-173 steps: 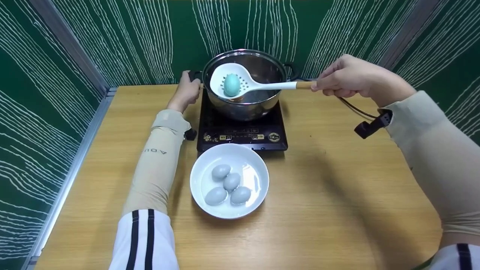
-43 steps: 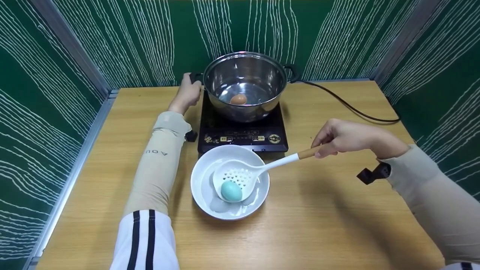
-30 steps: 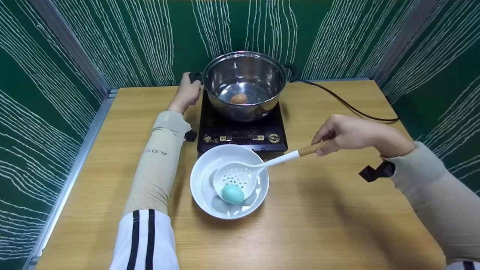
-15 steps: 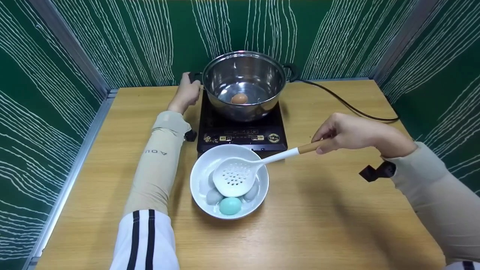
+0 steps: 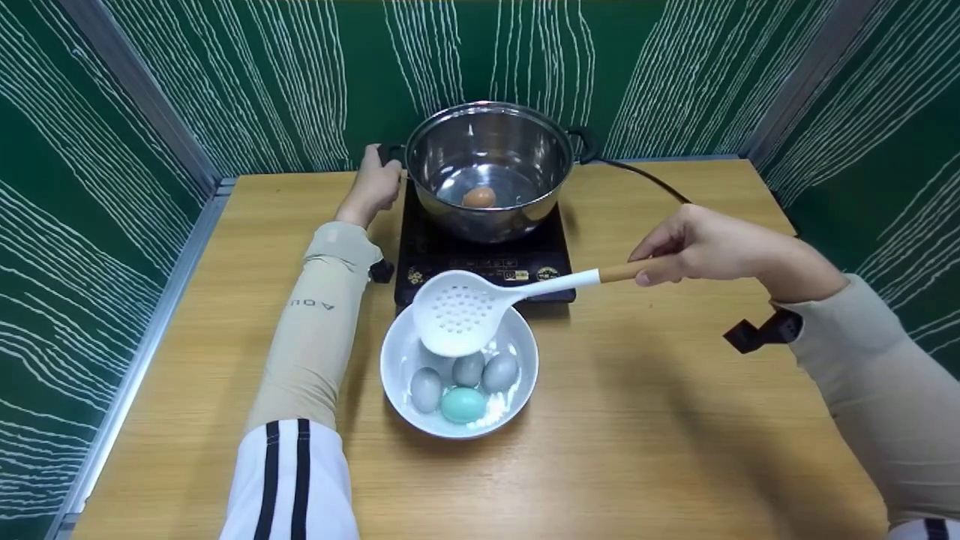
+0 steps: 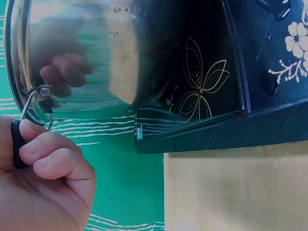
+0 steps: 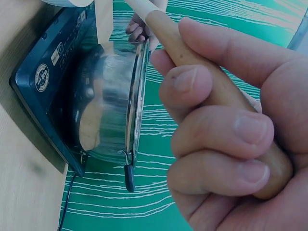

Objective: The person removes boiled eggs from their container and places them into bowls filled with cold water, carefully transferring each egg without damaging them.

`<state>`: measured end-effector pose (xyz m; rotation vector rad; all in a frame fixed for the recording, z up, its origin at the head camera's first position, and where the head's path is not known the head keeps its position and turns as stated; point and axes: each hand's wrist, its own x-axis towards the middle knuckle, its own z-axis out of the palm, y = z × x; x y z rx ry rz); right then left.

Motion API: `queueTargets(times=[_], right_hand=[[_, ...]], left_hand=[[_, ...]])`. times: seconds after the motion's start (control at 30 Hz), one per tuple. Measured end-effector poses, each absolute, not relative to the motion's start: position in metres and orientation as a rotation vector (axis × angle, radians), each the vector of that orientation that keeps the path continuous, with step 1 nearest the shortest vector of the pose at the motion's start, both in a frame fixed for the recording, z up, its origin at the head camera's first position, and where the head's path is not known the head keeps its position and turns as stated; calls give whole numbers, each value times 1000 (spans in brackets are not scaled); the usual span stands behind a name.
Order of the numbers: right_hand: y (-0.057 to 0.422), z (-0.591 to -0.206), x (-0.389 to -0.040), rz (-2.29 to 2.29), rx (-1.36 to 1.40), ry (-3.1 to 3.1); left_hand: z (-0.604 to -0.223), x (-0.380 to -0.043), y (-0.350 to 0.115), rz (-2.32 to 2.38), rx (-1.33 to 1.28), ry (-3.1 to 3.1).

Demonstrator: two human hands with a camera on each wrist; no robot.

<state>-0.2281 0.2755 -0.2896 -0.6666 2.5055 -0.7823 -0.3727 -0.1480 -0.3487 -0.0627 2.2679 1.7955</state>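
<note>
My right hand [image 5: 697, 244] grips the wooden handle [image 7: 180, 45] of a white skimmer [image 5: 459, 311], fingers wrapped round it. The skimmer's perforated bowl holds nothing and overlaps the far side of a white bowl [image 5: 397, 394]. In that bowl lie a teal egg [image 5: 463, 405] at the near side and grey-looking eggs [image 5: 500, 372] beside and behind it; part of the bowl is hidden under the skimmer. My left hand [image 5: 373, 184] holds the black side handle [image 6: 18, 144] of a steel pot [image 5: 491, 225], its fingers curled about it. One brown egg [image 5: 479, 197] rests inside the pot.
The pot stands on a black induction cooker [image 5: 487, 277] at the back of the wooden table [image 5: 675, 420]. A black cord [image 5: 649, 178] runs from behind it to the right. Green panels with white streaks [image 5: 465, 52] enclose the back and sides.
The teal egg, earlier carried in the skimmer over the pot and then over the bowl, has slid into the white bowl. The emptied skimmer has risen and moved back. My left hand stays put.
</note>
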Motion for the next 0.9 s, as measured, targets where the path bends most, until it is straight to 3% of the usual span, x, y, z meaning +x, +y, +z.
queueTargets(times=[0.4,0.9], right_hand=[[281,-282,-233,-897,-463,2571],[285,-278,-237,-1287,-243,2512]], left_hand=[[-375,-395,-153,1732,-65,2379],[-377,-396,-151,1783,-47,2374]])
